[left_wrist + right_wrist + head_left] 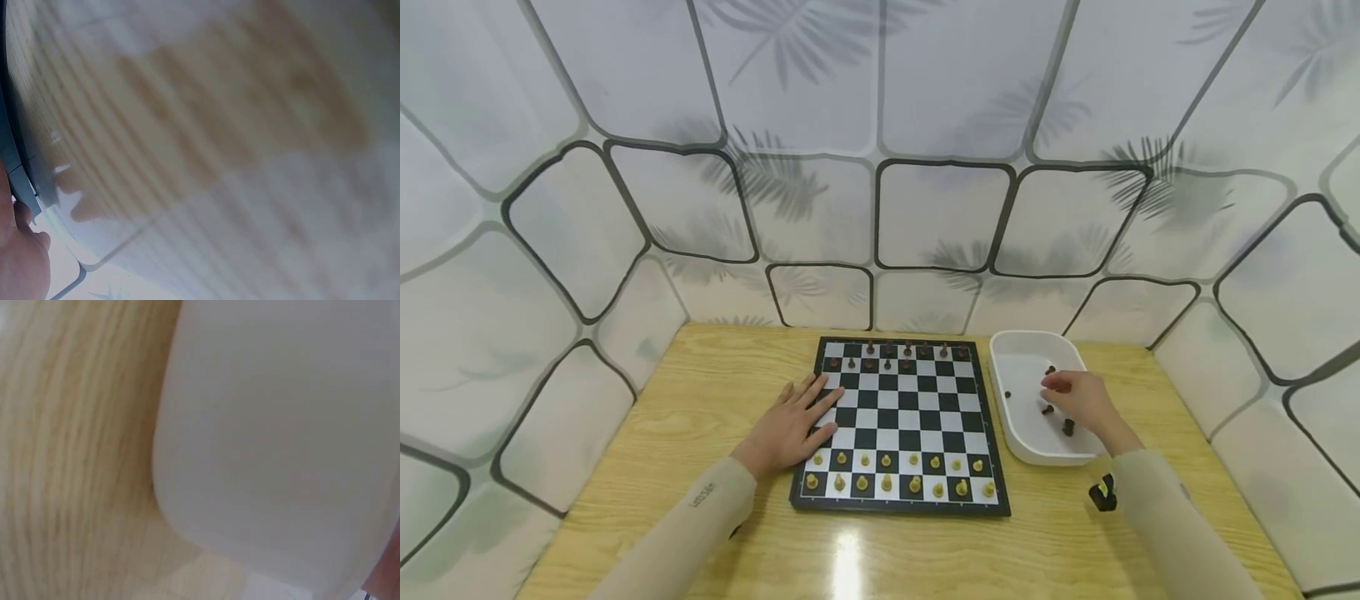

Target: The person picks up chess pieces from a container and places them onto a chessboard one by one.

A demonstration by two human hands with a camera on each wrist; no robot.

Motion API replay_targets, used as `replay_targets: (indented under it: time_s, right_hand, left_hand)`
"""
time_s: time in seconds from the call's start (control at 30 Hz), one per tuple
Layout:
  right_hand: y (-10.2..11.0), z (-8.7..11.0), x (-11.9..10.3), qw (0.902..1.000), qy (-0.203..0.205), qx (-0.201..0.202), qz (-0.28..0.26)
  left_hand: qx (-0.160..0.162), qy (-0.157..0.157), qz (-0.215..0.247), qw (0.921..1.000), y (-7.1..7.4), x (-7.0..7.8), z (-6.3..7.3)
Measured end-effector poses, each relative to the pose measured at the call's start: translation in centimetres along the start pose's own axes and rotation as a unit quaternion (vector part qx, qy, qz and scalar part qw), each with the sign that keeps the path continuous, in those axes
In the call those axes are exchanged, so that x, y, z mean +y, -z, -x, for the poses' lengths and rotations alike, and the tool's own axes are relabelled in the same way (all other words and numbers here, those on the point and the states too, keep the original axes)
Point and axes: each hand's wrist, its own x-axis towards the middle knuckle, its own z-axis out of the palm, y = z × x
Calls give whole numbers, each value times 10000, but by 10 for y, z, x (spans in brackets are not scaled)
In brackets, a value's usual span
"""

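A black-and-white chessboard lies on the wooden table. My left hand rests with fingers spread on its left edge. Yellow chess pieces stand in two rows at the near side, and dark brown chess pieces stand at the far side. To the right sits a white plastic tray with several loose dark pieces in it. My right hand reaches over this tray, thumb and fingers bent towards each other. Whether a piece is between its fingertips is too small to tell.
A small black-and-yellow object shows beside the right sleeve, near the tray's front corner. Patterned curtain-like walls enclose the table at the back and sides. In the right wrist view, the tray's outer wall fills most of the picture.
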Motion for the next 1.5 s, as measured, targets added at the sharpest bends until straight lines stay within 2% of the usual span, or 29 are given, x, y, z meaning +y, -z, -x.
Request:
replay_targets:
  time_s: [0.47,0.67,0.83,1.23,1.37,1.5]
  right_hand:
    - [-7,12,2,9997,104,-223,51]
    - [-9,14,-1,9996,-88,-255,-29]
    - [-15,13,0,9999,-25,-138,70]
    - [-20,12,-2,9971,247,-14,720]
    - [-18,13,-6,9969,359,132,685]
    - [-17,11,-11,9975,468,368,387]
  left_hand:
    - [-25,21,21,10000,1,1,0]
    - [-47,37,21,10000,1,0,-1]
    - [-16,54,68,10000,1,1,-1]
    - [-32,83,90,9999,2,2,0]
    - [-41,79,89,9999,2,1,0]
    - [-10,70,95,9999,1,1,-1]
